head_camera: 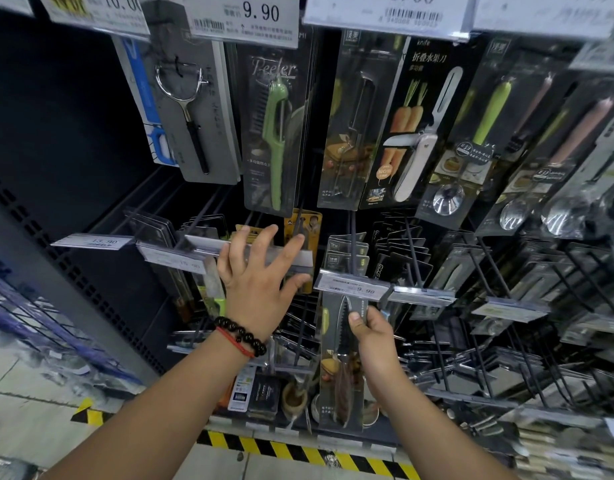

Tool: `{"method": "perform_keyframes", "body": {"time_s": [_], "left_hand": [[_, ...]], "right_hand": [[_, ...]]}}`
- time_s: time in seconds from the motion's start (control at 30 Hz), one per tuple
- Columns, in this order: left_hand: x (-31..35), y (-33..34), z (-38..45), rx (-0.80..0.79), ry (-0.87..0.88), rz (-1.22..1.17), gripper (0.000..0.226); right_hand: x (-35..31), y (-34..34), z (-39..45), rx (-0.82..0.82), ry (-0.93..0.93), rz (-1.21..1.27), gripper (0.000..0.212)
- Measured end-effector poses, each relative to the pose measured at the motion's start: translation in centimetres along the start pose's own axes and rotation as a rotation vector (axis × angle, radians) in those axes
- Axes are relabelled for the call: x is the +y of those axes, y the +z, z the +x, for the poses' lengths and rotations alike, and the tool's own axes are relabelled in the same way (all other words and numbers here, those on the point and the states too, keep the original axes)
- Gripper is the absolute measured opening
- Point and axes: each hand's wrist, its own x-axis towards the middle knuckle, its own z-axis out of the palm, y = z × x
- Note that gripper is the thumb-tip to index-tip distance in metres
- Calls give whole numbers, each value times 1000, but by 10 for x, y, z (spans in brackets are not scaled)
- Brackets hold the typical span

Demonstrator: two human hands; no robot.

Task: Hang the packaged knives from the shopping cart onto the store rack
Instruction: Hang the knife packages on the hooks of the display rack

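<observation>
My right hand (369,344) pinches the packaged knife (341,362) below the 9.90 tag (354,289); my left hand (260,271), fingers spread, presses the neighbouring label. I should line the hang hole up with the hook.

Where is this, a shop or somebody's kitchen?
A shop, most likely its kitchenware aisle: price tags hang above hooks full of packaged peelers, and the right hand holds a packaged knife.

peeler (276,143): was green
bracelet (241,336): was black beads, red cord
floor tape (298,448): was yellow-black striped
carrots (404,121): were orange
</observation>
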Motion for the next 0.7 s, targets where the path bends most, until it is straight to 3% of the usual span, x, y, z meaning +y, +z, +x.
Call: {"method": "perform_keyframes", "body": {"time_s": [0.17,0.37,0.7], "left_hand": [[0,1,0,9,-5,14,52],[0,1,0,13,0,20,53],[-1,4,-1,22,-4,19,53]], "right_hand": [[1,2,-8,-50,-49,10,14],[-11,5,0,31,-41,105,23],[-7,3,-4,67,4,84,18]]}}
